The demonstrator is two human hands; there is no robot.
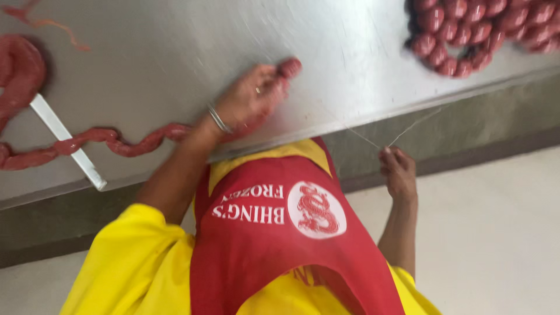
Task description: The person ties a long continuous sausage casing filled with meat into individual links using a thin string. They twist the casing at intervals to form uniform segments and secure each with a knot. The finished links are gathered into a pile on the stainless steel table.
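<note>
My left hand (251, 99), with a ring and a metal bangle, presses and grips the end of a long red raw sausage (116, 140) on the steel table (175, 46). The sausage tip (290, 67) pokes out past my fingers. The rest of the sausage trails off to the left across the table. My right hand (398, 172) is off the table's front edge, in front of my red apron, pinching a thin white string (411, 125) that stretches taut up toward the table.
A pile of tied round sausage links (472, 35) lies at the table's far right. A flat white strip (64, 140) lies across the sausage at left, beside a thick coil of sausage (20, 73). A pale floor (496, 233) lies below the table edge.
</note>
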